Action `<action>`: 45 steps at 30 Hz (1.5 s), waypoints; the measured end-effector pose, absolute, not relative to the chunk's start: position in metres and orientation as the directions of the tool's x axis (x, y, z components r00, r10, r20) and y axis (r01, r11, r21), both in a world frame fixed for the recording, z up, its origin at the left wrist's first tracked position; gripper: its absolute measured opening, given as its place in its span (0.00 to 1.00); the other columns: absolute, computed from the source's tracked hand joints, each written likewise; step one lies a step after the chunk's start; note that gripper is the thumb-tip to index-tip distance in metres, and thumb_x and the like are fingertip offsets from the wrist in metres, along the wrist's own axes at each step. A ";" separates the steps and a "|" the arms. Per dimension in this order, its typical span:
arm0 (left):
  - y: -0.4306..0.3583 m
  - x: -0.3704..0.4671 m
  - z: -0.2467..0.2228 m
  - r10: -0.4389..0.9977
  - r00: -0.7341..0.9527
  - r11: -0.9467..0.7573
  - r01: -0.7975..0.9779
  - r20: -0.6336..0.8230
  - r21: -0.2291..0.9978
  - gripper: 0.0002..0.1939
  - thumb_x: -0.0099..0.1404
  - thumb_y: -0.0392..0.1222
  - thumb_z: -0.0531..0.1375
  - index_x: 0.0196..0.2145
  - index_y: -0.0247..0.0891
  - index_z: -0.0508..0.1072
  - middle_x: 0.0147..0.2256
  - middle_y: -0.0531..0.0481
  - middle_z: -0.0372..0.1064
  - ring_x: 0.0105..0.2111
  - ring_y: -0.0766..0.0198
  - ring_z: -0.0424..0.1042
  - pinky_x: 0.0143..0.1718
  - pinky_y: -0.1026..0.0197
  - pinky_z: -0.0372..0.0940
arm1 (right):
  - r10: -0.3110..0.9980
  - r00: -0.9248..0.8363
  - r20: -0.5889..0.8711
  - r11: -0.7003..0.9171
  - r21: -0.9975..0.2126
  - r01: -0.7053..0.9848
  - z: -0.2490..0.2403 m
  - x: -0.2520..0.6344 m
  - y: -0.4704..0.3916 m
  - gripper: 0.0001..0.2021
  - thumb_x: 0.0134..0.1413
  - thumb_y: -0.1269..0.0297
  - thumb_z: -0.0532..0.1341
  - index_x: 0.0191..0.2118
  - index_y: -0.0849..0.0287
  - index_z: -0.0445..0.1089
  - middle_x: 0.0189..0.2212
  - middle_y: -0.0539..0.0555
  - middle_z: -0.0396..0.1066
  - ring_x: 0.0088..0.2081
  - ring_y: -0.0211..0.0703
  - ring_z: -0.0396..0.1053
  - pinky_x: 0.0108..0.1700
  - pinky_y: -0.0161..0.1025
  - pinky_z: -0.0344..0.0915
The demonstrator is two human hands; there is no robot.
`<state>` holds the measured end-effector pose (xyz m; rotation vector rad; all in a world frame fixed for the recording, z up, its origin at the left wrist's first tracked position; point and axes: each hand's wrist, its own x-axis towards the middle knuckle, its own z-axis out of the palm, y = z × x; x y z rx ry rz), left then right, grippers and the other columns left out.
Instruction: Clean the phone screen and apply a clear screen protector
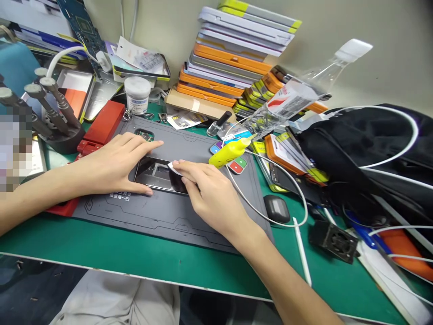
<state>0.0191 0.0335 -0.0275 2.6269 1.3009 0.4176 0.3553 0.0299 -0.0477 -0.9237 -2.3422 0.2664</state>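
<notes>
A smartphone [161,174] lies flat, its dark glossy face up, on a grey work mat [162,216]. Around its left end rests my left hand [118,162], thumb along the near edge and fingers stretched out past the far edge; it grasps nothing. With fingers pressed together, my right hand [211,194] holds a small white wipe [173,169] against the phone's right part. Most of the wipe is hidden under the fingers. Just beyond the right hand lies a yellow tube [230,152].
A screwdriver stand [64,135] and a red tool [103,122] flank the mat's left. Behind stand a white jar [137,95] and stacked boxes [233,58]. A plastic bottle [287,99] leans at the back right. A white cable [301,194] loops by a black earbud case [276,209].
</notes>
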 end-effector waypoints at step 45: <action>0.035 0.011 -0.013 0.549 0.794 -0.829 0.556 0.263 0.051 0.26 0.91 0.46 0.64 0.78 0.53 0.87 0.78 0.44 0.85 0.77 0.38 0.87 0.84 0.33 0.81 | 0.662 -0.672 0.331 0.749 -0.309 0.586 -0.045 0.414 0.023 0.25 0.90 0.66 0.65 0.82 0.55 0.82 0.84 0.66 0.78 0.82 0.66 0.82 0.83 0.67 0.82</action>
